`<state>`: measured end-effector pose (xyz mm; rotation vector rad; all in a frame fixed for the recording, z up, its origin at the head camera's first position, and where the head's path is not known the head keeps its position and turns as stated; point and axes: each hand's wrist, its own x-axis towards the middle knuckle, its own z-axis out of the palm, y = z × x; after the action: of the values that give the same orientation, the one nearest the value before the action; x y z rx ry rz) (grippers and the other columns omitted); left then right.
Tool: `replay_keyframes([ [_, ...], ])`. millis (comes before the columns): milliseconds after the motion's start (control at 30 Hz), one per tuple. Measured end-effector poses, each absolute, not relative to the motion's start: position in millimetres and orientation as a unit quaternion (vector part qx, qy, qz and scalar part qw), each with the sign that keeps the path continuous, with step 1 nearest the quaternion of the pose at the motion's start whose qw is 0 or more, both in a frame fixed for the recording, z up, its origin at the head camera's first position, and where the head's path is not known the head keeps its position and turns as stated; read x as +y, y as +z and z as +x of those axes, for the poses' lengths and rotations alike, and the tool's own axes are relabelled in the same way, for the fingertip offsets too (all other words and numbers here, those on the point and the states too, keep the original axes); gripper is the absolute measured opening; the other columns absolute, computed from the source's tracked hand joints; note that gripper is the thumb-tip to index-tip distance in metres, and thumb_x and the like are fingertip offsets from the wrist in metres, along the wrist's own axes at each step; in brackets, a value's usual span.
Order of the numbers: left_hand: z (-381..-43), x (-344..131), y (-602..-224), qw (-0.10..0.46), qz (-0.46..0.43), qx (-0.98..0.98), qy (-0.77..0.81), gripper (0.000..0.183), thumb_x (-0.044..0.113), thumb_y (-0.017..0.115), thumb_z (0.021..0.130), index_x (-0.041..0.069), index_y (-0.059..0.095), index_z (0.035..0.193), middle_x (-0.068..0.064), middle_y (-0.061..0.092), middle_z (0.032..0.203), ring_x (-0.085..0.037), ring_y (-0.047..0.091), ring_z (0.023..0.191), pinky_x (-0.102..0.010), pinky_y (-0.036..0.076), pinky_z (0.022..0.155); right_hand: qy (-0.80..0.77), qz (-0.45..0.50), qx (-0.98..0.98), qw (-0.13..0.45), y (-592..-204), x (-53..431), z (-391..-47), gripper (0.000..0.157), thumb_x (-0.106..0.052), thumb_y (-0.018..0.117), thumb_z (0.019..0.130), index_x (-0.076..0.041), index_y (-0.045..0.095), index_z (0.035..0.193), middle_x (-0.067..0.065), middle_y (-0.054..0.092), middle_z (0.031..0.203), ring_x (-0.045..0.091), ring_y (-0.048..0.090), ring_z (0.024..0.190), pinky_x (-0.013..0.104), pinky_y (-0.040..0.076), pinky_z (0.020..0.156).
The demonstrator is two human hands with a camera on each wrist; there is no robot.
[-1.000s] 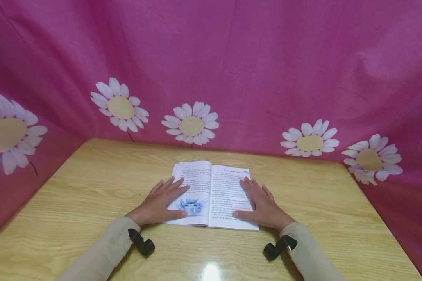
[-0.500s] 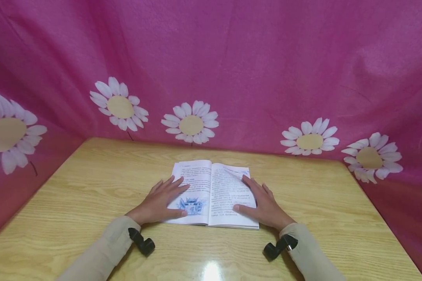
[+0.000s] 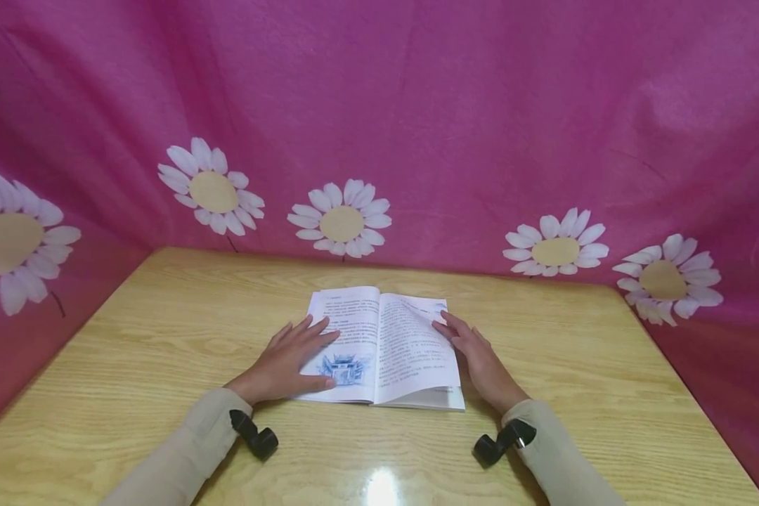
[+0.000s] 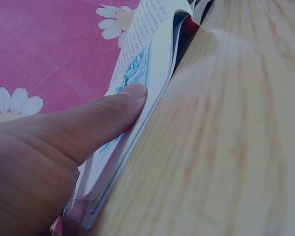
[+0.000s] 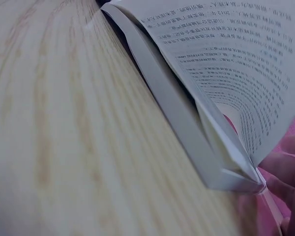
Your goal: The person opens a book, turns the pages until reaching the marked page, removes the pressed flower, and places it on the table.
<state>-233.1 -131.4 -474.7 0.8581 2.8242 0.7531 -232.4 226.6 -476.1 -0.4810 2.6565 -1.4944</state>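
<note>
An open book (image 3: 351, 302) with printed pages lies on the wooden table. On its left page, over a blue drawing of a building, my left hand (image 3: 282, 364) rests with spread fingers; the thumb (image 4: 132, 92) lies near the lower edge in the left wrist view. My right hand (image 3: 483, 365) pinches the outer edge of a right-hand page (image 3: 411, 351), its thumb hidden behind the paper. In the right wrist view this page (image 5: 226, 49) curves up off the thick stack below (image 5: 172, 113), with the fingers (image 5: 287, 167) at its edge.
The wooden table (image 3: 164, 337) extends around the book. Pink cloth (image 3: 443, 126) printed with white daisies hangs behind and at the sides. A small black camera sits on each wrist, left (image 3: 256, 437) and right (image 3: 496, 446).
The right-hand page has risen from flat and bowed upward, uncovering the sheet below at its lower edge. My right thumb has slipped from on top of the page to behind it. The left hand stays put.
</note>
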Motion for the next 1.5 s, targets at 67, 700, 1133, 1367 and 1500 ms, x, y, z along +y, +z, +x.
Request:
replay_keyframes([
  [67, -233.3, -131.4, -474.5, 0.048, 0.281, 0.927, 0.245, 0.082, 0.061, 0.064, 0.082, 0.023, 0.037, 0.150, -0.003, 0.019, 0.160, -0.030, 0.005, 0.148, -0.054, 0.001, 0.116, -0.498, -0.153, 0.853, 0.029, -475.1, 226.8, -232.9, 0.047, -0.012, 0.030, 0.101, -0.013, 0.043, 0.146, 0.000, 0.048, 0.145, 0.023, 0.013, 0.147, 0.051, -0.004, 0.116],
  [700, -233.7, -131.2, -476.3, 0.047, 0.278, 0.928, 0.243, 0.082, 0.063, 0.062, 0.082, 0.024, 0.037, 0.150, -0.004, 0.020, 0.160, -0.029, 0.005, 0.148, -0.053, 0.001, 0.116, -0.537, -0.142, 0.831, 0.023, -475.2, 223.4, -230.2, 0.059, 0.001, 0.033, 0.095, -0.012, 0.026, 0.153, 0.002, 0.042, 0.150, 0.019, 0.029, 0.142, 0.047, 0.014, 0.117],
  [1133, -233.7, -133.4, -476.9, 0.044, 0.284, 0.925, 0.248, 0.083, 0.064, 0.062, 0.082, 0.023, 0.037, 0.150, -0.003, 0.021, 0.160, -0.028, 0.006, 0.148, -0.053, 0.001, 0.116, -0.537, -0.140, 0.832, 0.015, -475.0, 223.8, -229.9, 0.056, -0.012, 0.036, 0.102, -0.018, 0.017, 0.155, 0.007, 0.028, 0.157, 0.023, 0.026, 0.144, 0.049, 0.016, 0.116],
  [1367, -233.9, -133.0, -477.5, 0.049, 0.280, 0.926, 0.250, 0.083, 0.063, 0.063, 0.082, 0.024, 0.036, 0.150, -0.002, 0.020, 0.160, -0.029, 0.005, 0.148, -0.053, 0.000, 0.116, -0.512, -0.118, 0.851, 0.006, -474.5, 223.9, -228.8, 0.057, -0.041, 0.041, 0.103, -0.018, 0.025, 0.153, 0.006, 0.035, 0.154, 0.025, 0.030, 0.142, 0.051, 0.020, 0.115],
  [1500, -234.0, -132.2, -477.2, 0.051, 0.279, 0.927, 0.245, 0.083, 0.063, 0.062, 0.082, 0.023, 0.036, 0.150, -0.003, 0.019, 0.160, -0.028, 0.004, 0.148, -0.053, 0.000, 0.116, -0.470, -0.136, 0.872, -0.020, -474.0, 223.9, -229.7, 0.050, -0.040, 0.040, 0.103, -0.012, 0.043, 0.144, 0.008, 0.045, 0.147, 0.027, 0.034, 0.140, 0.050, 0.013, 0.117],
])
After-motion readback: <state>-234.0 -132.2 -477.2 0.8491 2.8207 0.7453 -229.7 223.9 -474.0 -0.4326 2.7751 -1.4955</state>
